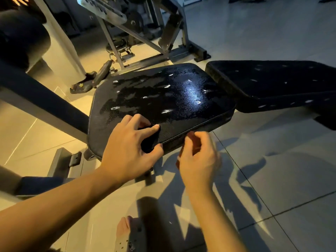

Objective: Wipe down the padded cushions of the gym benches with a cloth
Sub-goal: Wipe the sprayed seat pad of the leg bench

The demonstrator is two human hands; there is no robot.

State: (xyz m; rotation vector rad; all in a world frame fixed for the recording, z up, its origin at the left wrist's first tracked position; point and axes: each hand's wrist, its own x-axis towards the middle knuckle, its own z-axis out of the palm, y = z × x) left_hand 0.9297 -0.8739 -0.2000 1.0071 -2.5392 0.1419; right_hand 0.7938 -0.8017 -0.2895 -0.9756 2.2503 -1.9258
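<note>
Nearest, below both wrists, a foot in a pale perforated shoe (125, 233) stands on the tiled floor (283, 179). The left forearm comes in from the lower left and crosses up to the left hand (130, 144), which lies palm down on the near corner of the seat cushion (172, 95). Its fingers are spread and bent, and its thumb is hooked under the edge. They clutch a dark cloth (148, 142) bunched beneath them, black against the black padding and hard to trace at its edges. Just to the right of that hand, and apart from it, the right hand (199, 158) rises from a near-vertical forearm. Its knuckles face the camera and its fingers curl toward the cushion's stitched front side. It is smeared by motion, so whether it is touching the seam or holding anything cannot be told. Beyond the left fingertips the seat cushion's textured top shines with wet patches and pale flecks. Farther right of the right hand, past a narrow gap, lies the back cushion (272, 82), flecked likewise. Left of the left hand runs a dark slanted beam (45, 102). Farthest off stands a grey machine frame (116, 44).
</note>
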